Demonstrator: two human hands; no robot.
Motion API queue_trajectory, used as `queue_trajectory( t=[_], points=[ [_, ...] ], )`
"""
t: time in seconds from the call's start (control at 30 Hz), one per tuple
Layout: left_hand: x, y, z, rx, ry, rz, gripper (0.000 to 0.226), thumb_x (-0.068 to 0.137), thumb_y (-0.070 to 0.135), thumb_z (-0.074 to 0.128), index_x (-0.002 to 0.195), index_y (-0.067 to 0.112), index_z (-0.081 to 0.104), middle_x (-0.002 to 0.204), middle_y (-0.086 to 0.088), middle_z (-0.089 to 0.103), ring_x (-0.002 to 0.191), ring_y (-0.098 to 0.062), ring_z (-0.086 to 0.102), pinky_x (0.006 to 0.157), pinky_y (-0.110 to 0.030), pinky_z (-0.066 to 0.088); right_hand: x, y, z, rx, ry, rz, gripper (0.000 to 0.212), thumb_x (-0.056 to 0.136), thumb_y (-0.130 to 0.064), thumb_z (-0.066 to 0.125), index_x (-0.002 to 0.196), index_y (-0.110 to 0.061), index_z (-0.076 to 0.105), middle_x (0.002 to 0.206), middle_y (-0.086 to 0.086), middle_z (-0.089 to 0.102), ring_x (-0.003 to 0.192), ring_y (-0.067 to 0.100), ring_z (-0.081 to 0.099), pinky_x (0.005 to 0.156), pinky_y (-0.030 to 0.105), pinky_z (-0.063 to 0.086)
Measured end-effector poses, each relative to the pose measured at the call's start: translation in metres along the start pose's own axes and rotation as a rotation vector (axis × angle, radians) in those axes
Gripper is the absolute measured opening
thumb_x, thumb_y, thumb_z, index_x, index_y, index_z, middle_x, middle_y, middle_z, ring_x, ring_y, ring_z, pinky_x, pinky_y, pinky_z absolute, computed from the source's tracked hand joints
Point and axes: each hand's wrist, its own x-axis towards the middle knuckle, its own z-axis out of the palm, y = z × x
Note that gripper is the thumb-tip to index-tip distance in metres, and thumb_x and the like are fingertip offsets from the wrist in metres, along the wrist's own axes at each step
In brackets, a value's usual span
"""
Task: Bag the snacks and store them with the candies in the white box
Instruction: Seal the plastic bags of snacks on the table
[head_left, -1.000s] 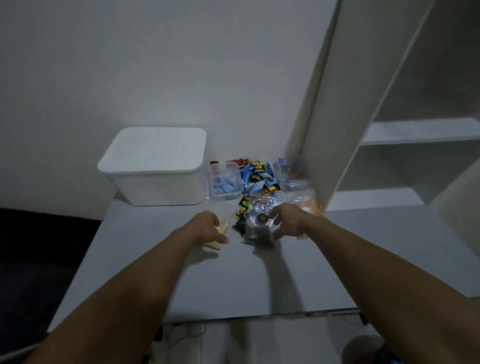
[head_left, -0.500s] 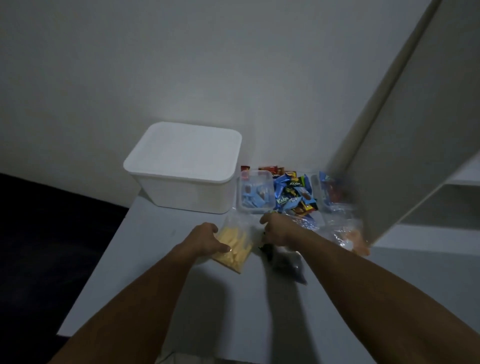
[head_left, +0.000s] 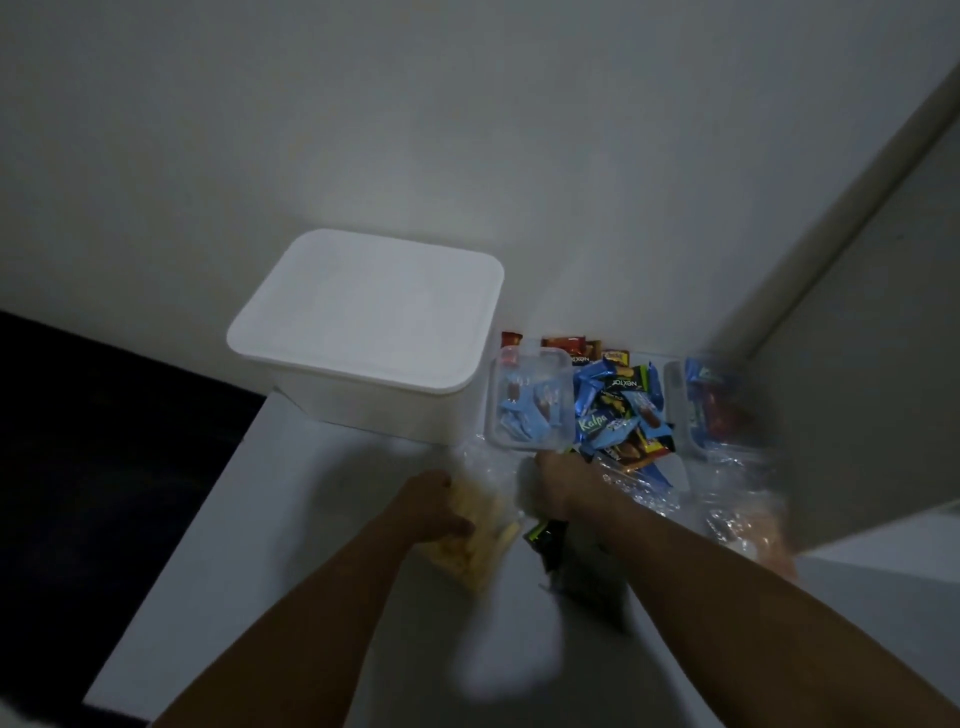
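While both forearms reach across the grey tabletop (head_left: 270, 519), the left hand (head_left: 431, 506) grips the side of a clear bag (head_left: 475, 525) holding pale yellow snacks, its fingers curled against the plastic. The right hand (head_left: 558, 480) sits just to the right of the bag's upper part; its fingers are curled down at the plastic there, but motion blur keeps it unclear whether they actually pinch the bag. The bag rests on the tabletop between the two hands, close in front of the white box (head_left: 363, 332), whose lid is on. The box stands at the back left of the tabletop against the wall.

Just right of the box is a clear tub (head_left: 524, 400) with blue-wrapped candies inside. Beside it lies a loose pile of candies (head_left: 621, 410) in blue, black and yellow wrappers, a few red ones behind. A second clear tub (head_left: 696, 405), blurred, stands further right. Crumpled clear bags (head_left: 737, 499) lie on the right, one showing something orange. A dark wrapper (head_left: 545, 535) lies under the right wrist. A white cabinet panel (head_left: 857, 364) rises at the right.
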Motion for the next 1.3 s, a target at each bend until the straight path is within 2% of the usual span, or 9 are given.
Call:
queue_trajectory(
  t=[0.23, 0.37, 0.5, 0.63, 0.7, 0.77, 0.87, 1.07, 1.3],
  points=[
    [-0.002, -0.015, -0.005, -0.062, 0.031, 0.077, 0.091, 0.063, 0.026, 0.087, 0.141, 0.011, 0.043, 0.137, -0.009, 0.052, 0.125, -0.023, 0.050, 0.094, -0.023, 0.039, 0.000, -0.013, 0.011, 0.072, 0.093, 0.104, 0.020, 0.086, -0.025, 0.060, 0.097, -0.010, 0.068, 0.103, 0.008, 0.066, 0.103, 0.027, 0.063, 0.088, 0.034, 0.048],
    [-0.011, -0.027, -0.009, -0.058, 0.089, 0.191, 0.059, 0.056, 0.022, 0.081, 0.112, 0.014, 0.063, 0.111, -0.002, 0.065, 0.104, -0.021, 0.061, 0.074, -0.018, 0.037, -0.005, -0.020, 0.011, 0.131, 0.107, 0.120, 0.030, 0.084, -0.022, 0.067, 0.111, -0.013, 0.058, 0.114, 0.006, 0.061, 0.110, 0.025, 0.057, 0.096, 0.038, 0.046],
    [-0.019, -0.042, -0.011, -0.108, 0.120, 0.226, 0.047, 0.051, 0.010, 0.081, 0.082, 0.024, 0.048, 0.083, 0.008, 0.050, 0.082, -0.021, 0.053, 0.056, -0.018, 0.033, -0.012, -0.033, 0.008, 0.255, 0.147, 0.099, 0.022, 0.089, -0.011, 0.060, 0.110, -0.010, 0.061, 0.110, 0.009, 0.065, 0.104, 0.023, 0.062, 0.084, 0.029, 0.046],
    [-0.025, -0.054, -0.023, -0.107, 0.183, 0.239, 0.066, 0.045, 0.020, 0.080, 0.106, 0.017, 0.056, 0.100, 0.003, 0.053, 0.105, -0.029, 0.055, 0.076, -0.024, 0.041, -0.022, -0.047, -0.013, 0.390, 0.135, -0.001, 0.013, 0.080, -0.006, 0.072, 0.091, -0.011, 0.067, 0.095, 0.010, 0.069, 0.091, 0.023, 0.067, 0.079, 0.031, 0.054],
    [-0.028, -0.057, -0.032, -0.277, 0.264, 0.175, 0.081, 0.037, 0.040, 0.079, 0.111, 0.014, 0.057, 0.105, -0.004, 0.056, 0.099, -0.023, 0.057, 0.080, -0.027, 0.047, -0.030, -0.054, -0.026, 0.495, 0.135, -0.033, 0.018, 0.078, -0.003, 0.073, 0.086, -0.015, 0.062, 0.092, 0.010, 0.068, 0.082, 0.021, 0.068, 0.073, 0.031, 0.057],
    [-0.036, -0.049, -0.045, -0.522, 0.305, 0.106, 0.059, 0.039, 0.051, 0.076, 0.083, 0.016, 0.057, 0.078, -0.002, 0.059, 0.071, -0.020, 0.058, 0.064, -0.026, 0.046, -0.039, -0.062, -0.034, 0.531, 0.162, -0.080, 0.019, 0.079, -0.003, 0.072, 0.089, -0.014, 0.060, 0.092, 0.008, 0.066, 0.077, 0.017, 0.066, 0.062, 0.024, 0.054],
    [-0.050, -0.033, -0.067, -0.858, 0.111, 0.036, 0.041, 0.072, 0.045, 0.076, 0.061, 0.011, 0.057, 0.053, -0.007, 0.054, 0.044, -0.019, 0.051, 0.046, -0.022, 0.040, -0.055, -0.076, -0.037, 0.479, 0.250, -0.190, 0.017, 0.079, -0.004, 0.071, 0.082, -0.015, 0.058, 0.089, 0.004, 0.063, 0.080, 0.017, 0.063, 0.064, 0.023, 0.053],
    [-0.060, -0.029, -0.074, -0.935, -0.008, 0.006, 0.013, 0.086, 0.015, 0.065, 0.079, 0.004, 0.067, 0.071, -0.014, 0.068, 0.061, -0.024, 0.066, 0.060, -0.030, 0.052, -0.069, -0.089, -0.024, 0.448, 0.253, -0.263, 0.024, 0.073, -0.008, 0.077, 0.073, -0.022, 0.057, 0.083, -0.002, 0.066, 0.081, 0.014, 0.065, 0.074, 0.034, 0.059],
    [-0.065, -0.023, -0.072, -0.878, -0.002, 0.022, 0.012, 0.082, 0.005, 0.062, 0.070, 0.004, 0.063, 0.067, -0.016, 0.066, 0.064, -0.028, 0.067, 0.058, -0.028, 0.052, -0.068, -0.092, -0.021, 0.481, 0.323, -0.183, 0.024, 0.085, -0.024, 0.070, 0.064, -0.027, 0.059, 0.066, -0.012, 0.061, 0.063, 0.004, 0.059, 0.065, 0.023, 0.049]
  ],
)
